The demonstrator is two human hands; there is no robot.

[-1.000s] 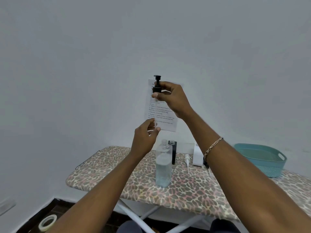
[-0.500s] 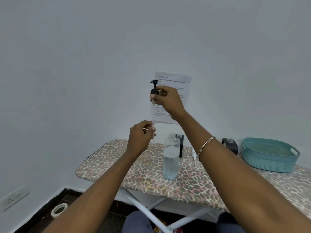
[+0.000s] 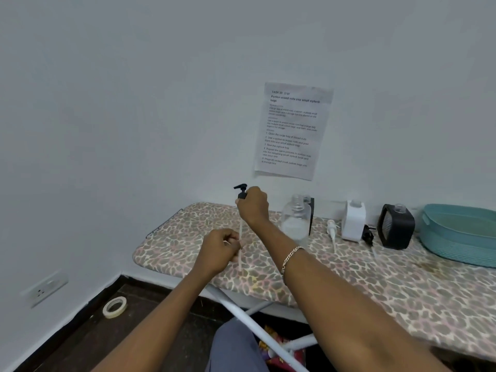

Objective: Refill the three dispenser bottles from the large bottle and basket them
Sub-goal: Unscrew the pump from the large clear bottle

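Head view: right hand (image 3: 253, 204) grips black pump head (image 3: 241, 191); left hand (image 3: 218, 249) apparently pinches its dip tube (image 3: 240, 232).

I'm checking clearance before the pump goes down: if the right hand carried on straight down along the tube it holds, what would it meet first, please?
Probably the left hand, which pinches the tube of the black pump held by the right hand; below lies the ironing board. Depth is uncertain.

On the tabletop (image 3: 375, 288), left to right along the wall, stand the large bottle (image 3: 295, 221), two dispenser bottles (image 3: 353, 220) (image 3: 396, 226) and the basket (image 3: 461, 233).
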